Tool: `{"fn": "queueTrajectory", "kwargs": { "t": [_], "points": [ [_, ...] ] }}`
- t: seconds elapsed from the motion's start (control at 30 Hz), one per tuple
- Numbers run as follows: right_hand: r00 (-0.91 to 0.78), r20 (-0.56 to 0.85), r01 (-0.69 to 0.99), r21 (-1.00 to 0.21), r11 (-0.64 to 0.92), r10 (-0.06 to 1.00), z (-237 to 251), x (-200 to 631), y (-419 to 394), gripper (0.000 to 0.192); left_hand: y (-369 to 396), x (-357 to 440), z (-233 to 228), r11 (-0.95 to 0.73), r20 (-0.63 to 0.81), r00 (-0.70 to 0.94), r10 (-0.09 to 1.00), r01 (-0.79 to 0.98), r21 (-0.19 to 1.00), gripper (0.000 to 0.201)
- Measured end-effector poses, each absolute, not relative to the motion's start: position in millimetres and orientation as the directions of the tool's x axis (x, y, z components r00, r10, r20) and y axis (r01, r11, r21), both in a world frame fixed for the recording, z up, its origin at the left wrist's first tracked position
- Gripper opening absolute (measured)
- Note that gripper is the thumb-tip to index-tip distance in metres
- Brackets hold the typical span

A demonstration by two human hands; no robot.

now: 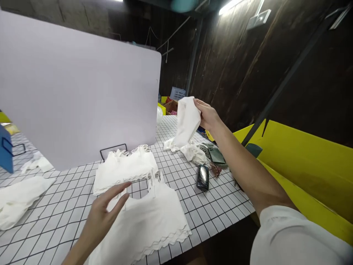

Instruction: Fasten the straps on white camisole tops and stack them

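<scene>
A white strappy camisole top point(154, 217) with a wavy hem lies flat on the table close to me. My left hand point(103, 213) is over its upper left part near a shoulder strap, thumb and forefinger apart. Farther out to the right, my right hand point(206, 114) pinches the edge of a white cloth garment point(187, 119), which hangs down over a crumpled white pile point(194, 152). How that garment is cut cannot be made out. Behind the near camisole lies a stack of similar white tops point(125, 165).
A large white board point(82, 92) stands upright on the grid-patterned table point(220, 206). At right are a dark shiny oblong object point(203, 177) and a dark green phone-like object point(216, 155). Yellow panels point(309, 147) border the right side. More white cloth point(22, 198) lies at left.
</scene>
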State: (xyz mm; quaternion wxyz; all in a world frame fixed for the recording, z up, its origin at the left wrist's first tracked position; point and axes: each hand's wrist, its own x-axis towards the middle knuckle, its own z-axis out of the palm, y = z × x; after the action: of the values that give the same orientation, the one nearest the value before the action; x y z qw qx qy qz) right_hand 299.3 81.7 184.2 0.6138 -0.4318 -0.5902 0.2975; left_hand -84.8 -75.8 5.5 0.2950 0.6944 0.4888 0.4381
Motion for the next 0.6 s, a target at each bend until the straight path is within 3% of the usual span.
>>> {"fn": "queueTrajectory", "kwargs": {
  "t": [0.1, 0.17, 0.23, 0.3, 0.43, 0.6],
  "points": [
    [-0.124, 0.443, 0.016, -0.894, 0.448, 0.888, 210.5, 259.2, 47.5, 0.052, -56.4, -58.5, 40.1, -0.327, 0.291, 0.199, 0.936, 0.181, 0.928, 0.042],
    [-0.332, 0.38, -0.014, -0.917, 0.398, 0.863, 218.5, 232.5, 25.1, 0.058, -45.5, -46.0, 61.9, -0.352, 0.337, 0.144, 0.93, 0.094, 0.931, 0.049],
    [-0.518, 0.288, -0.01, -0.944, 0.331, 0.805, 220.7, 208.2, 7.4, 0.067, -36.2, -39.5, 80.7, -0.433, 0.435, -0.005, 0.901, 0.086, 0.897, 0.072],
    [-0.64, 0.201, 0.013, -0.962, 0.272, 0.741, 219.3, 188.4, -4.1, 0.071, -30.2, -39.8, 95.1, -0.438, 0.441, -0.026, 0.897, 0.079, 0.896, 0.089],
    [-0.72, 0.104, 0.048, -0.979, 0.199, 0.686, 210.6, 171.5, -9.7, 0.059, -33.2, -58.0, 109.8, -0.245, 0.252, 0.141, 0.957, -0.067, 0.967, 0.064],
    [-0.713, -0.008, 0.132, -0.984, 0.122, 0.701, 191.6, 186.9, -1.7, 0.051, -50.3, -96.6, 110.2, -0.192, 0.187, -0.051, 0.981, -0.118, 0.974, 0.041]
  ]
}}
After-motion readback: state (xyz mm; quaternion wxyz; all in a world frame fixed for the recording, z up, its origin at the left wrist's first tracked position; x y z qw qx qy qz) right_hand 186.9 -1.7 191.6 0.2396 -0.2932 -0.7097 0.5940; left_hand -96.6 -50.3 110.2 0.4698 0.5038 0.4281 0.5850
